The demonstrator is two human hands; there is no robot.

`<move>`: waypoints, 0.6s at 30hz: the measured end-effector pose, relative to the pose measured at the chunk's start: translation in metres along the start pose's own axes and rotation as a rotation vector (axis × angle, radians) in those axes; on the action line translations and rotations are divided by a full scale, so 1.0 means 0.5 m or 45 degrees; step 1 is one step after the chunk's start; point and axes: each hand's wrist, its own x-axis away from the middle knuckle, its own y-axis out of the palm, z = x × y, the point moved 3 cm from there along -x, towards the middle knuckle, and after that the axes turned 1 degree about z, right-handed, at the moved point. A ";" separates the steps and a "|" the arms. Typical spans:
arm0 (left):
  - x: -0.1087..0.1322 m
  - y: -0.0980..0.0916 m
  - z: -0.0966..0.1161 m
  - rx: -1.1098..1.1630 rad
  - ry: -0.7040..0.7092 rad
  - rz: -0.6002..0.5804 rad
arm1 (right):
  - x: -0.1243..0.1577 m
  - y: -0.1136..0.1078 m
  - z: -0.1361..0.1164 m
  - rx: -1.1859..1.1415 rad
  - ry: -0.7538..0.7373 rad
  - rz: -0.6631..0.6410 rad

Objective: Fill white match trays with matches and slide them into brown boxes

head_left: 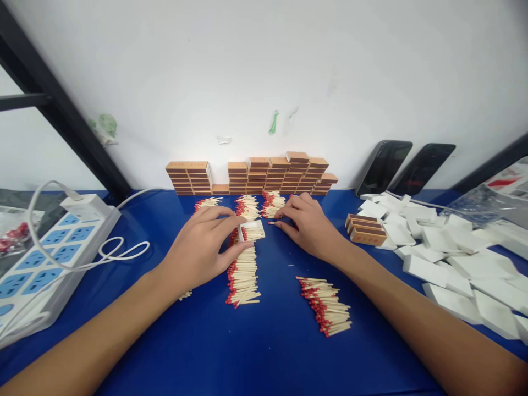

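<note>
My left hand (208,242) grips a small white matchbox tray (259,224) between thumb and fingers. Red-tipped matches lie inside it. Below the tray a long pile of matches (243,275) spreads on the blue table, heads to the left. My right hand (303,223) is closed in a pinch on a match (273,223), its red head pointing left, just right of the tray. Behind the hands lie more match piles, one at the back centre (247,206) and another beside it (272,202).
Stacked brown matchboxes (264,179) line the wall. Another match pile (325,305) lies front right. Several outer sleeves (366,231) stand near a heap of white trays (449,247). Two phones (383,165) lean at the back right. A power strip (53,258) with white cables is at left.
</note>
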 end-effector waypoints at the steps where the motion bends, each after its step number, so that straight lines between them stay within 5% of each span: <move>1: 0.000 0.000 0.001 0.001 0.006 -0.001 | 0.000 -0.001 0.000 -0.001 0.003 -0.002; 18: -0.001 0.004 0.001 0.003 0.027 0.004 | 0.000 0.000 0.002 0.015 -0.020 0.027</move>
